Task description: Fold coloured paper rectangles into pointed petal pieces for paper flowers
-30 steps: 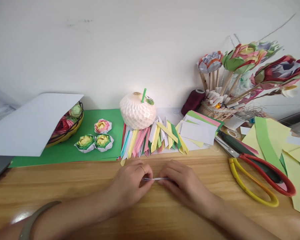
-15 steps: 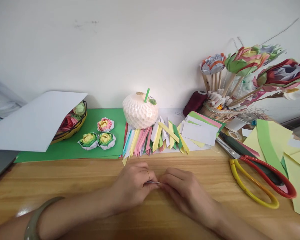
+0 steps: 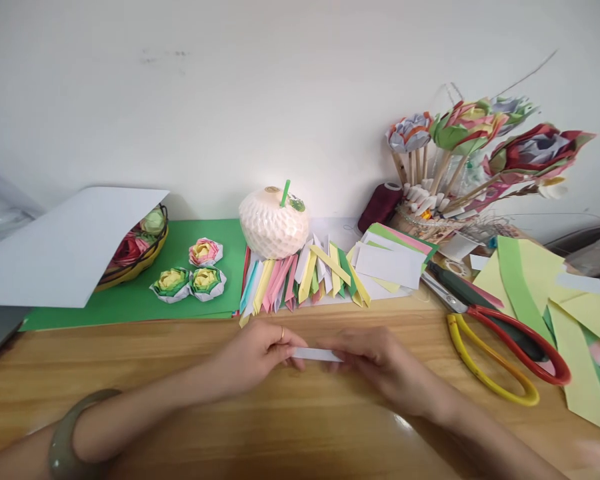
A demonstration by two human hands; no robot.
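Note:
A narrow folded strip of white paper (image 3: 316, 355) stretches between my two hands, just above the wooden table. My left hand (image 3: 260, 352) pinches its left end between thumb and fingers, and my right hand (image 3: 373, 360) grips the other end. Both ends of the strip are hidden by fingers. Just beyond my hands lies a row of folded paper pieces (image 3: 280, 283) in yellow, pink, white, green and blue. Behind them sits a white textured round container (image 3: 274, 230) with a green straw. A stack of cut paper rectangles (image 3: 390, 265) lies to its right.
Three small paper flowers (image 3: 207, 281) rest on green paper (image 3: 180, 230). Large scissors (image 3: 500, 353) and paper scraps (image 3: 580, 373) are on the right. Paper flowers on sticks (image 3: 480, 127) stand behind, beside a dark red thread spool (image 3: 380, 207). A white sheet (image 3: 70, 247) partly covers a basket (image 3: 160, 253).
My hands have moved apart, and more of the white strip shows between them. The whole view has shifted slightly, with objects at right appearing farther left.

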